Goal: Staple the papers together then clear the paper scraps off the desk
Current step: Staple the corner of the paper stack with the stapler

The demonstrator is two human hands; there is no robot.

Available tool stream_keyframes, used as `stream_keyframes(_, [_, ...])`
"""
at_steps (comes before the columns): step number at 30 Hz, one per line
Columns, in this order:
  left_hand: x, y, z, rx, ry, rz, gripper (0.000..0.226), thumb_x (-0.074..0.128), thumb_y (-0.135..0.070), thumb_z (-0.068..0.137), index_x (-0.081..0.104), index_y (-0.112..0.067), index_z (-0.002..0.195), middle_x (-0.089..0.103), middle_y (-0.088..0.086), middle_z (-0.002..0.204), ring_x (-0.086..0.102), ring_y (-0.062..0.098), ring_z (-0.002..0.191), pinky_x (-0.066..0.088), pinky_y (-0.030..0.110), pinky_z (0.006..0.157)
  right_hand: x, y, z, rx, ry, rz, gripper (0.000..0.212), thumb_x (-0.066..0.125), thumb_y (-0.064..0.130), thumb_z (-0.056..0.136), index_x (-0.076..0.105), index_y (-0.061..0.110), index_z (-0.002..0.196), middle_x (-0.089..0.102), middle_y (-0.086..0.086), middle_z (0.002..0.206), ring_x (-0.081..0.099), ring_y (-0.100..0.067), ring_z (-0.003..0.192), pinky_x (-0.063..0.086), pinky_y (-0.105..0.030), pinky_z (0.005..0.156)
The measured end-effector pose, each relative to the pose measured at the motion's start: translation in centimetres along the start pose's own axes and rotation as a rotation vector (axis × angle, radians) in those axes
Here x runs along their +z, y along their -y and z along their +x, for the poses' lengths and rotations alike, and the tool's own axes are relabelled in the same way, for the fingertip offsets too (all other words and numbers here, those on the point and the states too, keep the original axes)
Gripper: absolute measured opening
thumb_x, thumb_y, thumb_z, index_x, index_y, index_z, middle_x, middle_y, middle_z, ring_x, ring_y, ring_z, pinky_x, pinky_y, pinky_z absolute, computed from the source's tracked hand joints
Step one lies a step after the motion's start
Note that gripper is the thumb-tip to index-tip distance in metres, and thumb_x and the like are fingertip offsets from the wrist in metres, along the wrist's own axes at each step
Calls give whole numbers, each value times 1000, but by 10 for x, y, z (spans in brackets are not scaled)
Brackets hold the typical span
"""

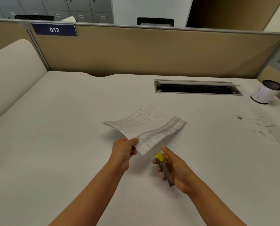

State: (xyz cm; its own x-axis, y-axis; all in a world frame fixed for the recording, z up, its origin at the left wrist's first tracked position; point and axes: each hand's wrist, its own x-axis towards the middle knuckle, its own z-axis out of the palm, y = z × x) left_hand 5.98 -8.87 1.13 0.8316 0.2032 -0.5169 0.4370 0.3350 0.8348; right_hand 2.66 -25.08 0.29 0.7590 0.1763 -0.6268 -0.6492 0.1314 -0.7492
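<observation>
A thin stack of printed papers (145, 126) hangs a little above the white desk (54, 144) near its middle. My left hand (123, 149) pinches the stack at its near corner, thumb on top. Just right of that corner my right hand (173, 167) grips a stapler (162, 163) with a yellow tip and a dark blue body, its tip pointing toward the papers but apart from them. Small white paper scraps (264, 126) lie scattered on the desk at the far right.
A mesh cup wrapped in white paper (264, 92) stands at the back right corner. An open cable slot (198, 88) is set into the desk behind the papers. A tan partition (152, 51) closes off the back edge.
</observation>
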Motion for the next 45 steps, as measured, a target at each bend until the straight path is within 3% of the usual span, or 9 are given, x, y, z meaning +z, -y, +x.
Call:
stream_keyframes(7, [5,-8,-9,-36,34,-90,10,58,5,83,61,-5,82,67,7,79,56,16,60,42,20,47,-12,8,4,-671,-474,-569,31,79,23,70,55,22,91,56,7,82,51,-9,65,43,-15,62])
stream_keyframes(12, [6,-12,-16,-35,64,-93,9,58,4,83,62,-4,85,67,7,74,57,9,48,43,18,43,-9,15,12,-1126,-395,-902,36,76,24,70,62,19,103,52,19,104,54,10,90,47,-5,72])
stream_keyframes(17, [7,-19,-28,-62,106,-126,10,58,4,83,61,1,92,66,6,65,52,6,37,44,17,41,-2,20,17,-1326,-342,-1002,15,72,16,74,68,12,87,69,1,93,65,-10,76,56,-26,59])
stream_keyframes(21, [-1,-31,-42,1,167,157,28,55,-25,91,67,-1,86,63,6,60,56,13,50,44,20,45,1,29,15,-1255,-328,-916,6,70,16,78,67,11,77,68,2,74,62,-12,65,52,-29,55])
stream_keyframes(25, [-8,-45,-52,654,-116,663,29,62,-35,85,69,-12,69,64,0,62,56,10,62,40,22,59,8,46,5,-1004,-306,-705,14,69,18,80,63,10,70,59,-5,60,48,-10,54,43,-27,53])
stream_keyframes(27, [-7,-54,-52,822,-48,758,9,66,-32,83,69,-24,82,66,-12,84,56,2,84,41,16,71,12,56,-3,-897,-240,-644,12,70,16,81,66,7,75,62,-12,65,47,-9,56,40,-20,54])
stream_keyframes(31, [-2,-62,-51,595,203,667,11,65,-23,84,72,-21,92,71,-6,96,62,7,94,44,18,81,18,72,-19,-784,-137,-547,11,70,16,81,69,5,82,61,-7,70,50,-12,65,39,-22,60])
stream_keyframes(38, [-2,-80,-61,326,251,508,12,66,-17,82,74,-14,73,70,-3,66,62,17,69,47,27,66,24,82,-40,-702,-143,-419,18,73,11,76,69,27,69,66,16,58,58,3,60,44,-10,56])
stream_keyframes(45, [-7,-89,-68,119,407,414,13,62,-14,82,74,-10,78,70,5,73,61,20,70,44,34,76,26,88,-56,-711,-160,-394,19,76,11,72,70,28,70,68,15,60,62,-2,65,48,-14,61])
